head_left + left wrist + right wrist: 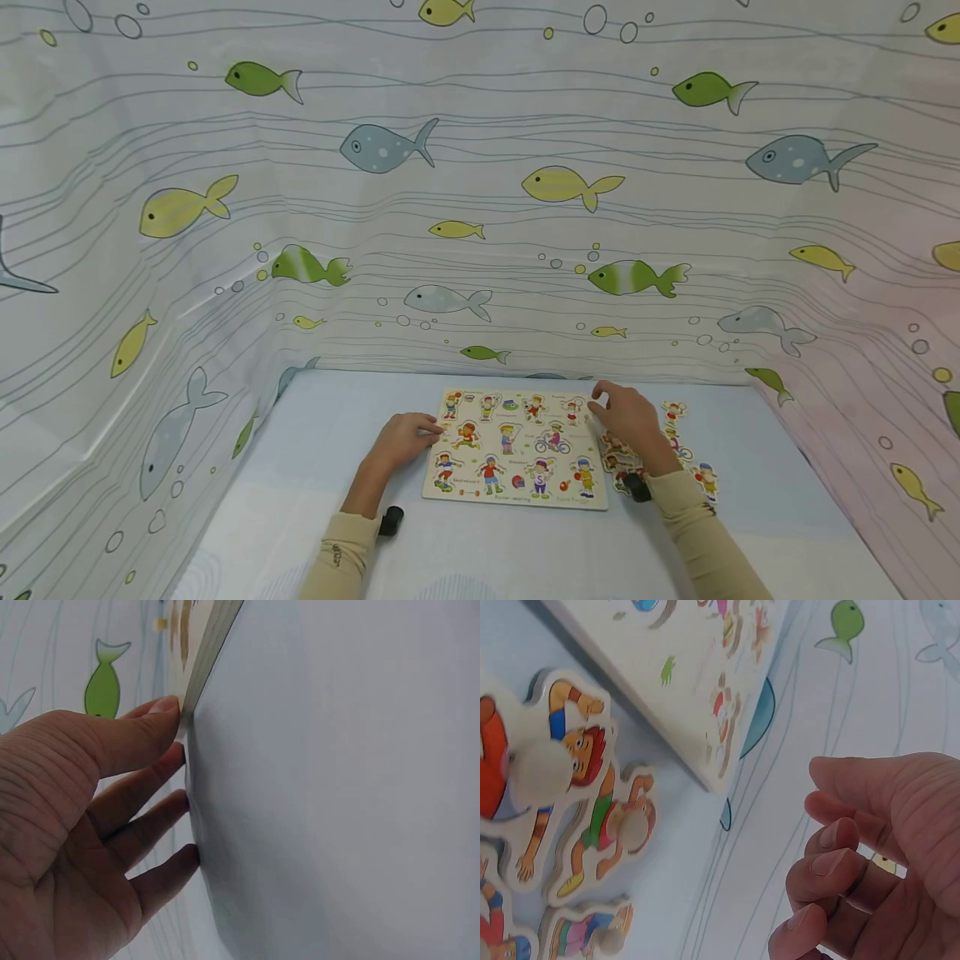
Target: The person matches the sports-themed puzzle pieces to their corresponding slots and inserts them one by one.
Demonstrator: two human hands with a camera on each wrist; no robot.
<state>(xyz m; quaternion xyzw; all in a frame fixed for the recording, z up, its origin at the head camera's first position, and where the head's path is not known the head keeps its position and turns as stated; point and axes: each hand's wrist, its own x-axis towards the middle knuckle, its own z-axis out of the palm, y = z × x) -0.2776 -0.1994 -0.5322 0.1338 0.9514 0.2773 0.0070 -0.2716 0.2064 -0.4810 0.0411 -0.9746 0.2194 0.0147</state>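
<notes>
A wooden puzzle board [468,461] printed with children playing sports lies flat on the table. My left hand [405,437] is at its left edge; in the left wrist view the thumb [142,739] touches the board's edge while the fingers reach down to the tabletop. Close by the far right corner is my right hand [628,414], raised with fingers loosely bent and nothing between them. Below it and to the right lie loose puzzle pieces, including a red-haired figure [592,754] with a round knob and a figure in green shorts [600,829].
More loose pieces, such as a figure in blue and yellow [705,481], lie right of the right forearm. Fish-printed sheeting [517,250] rises behind the table [465,550] and along both sides. A small black device [392,521] sits at the left wrist.
</notes>
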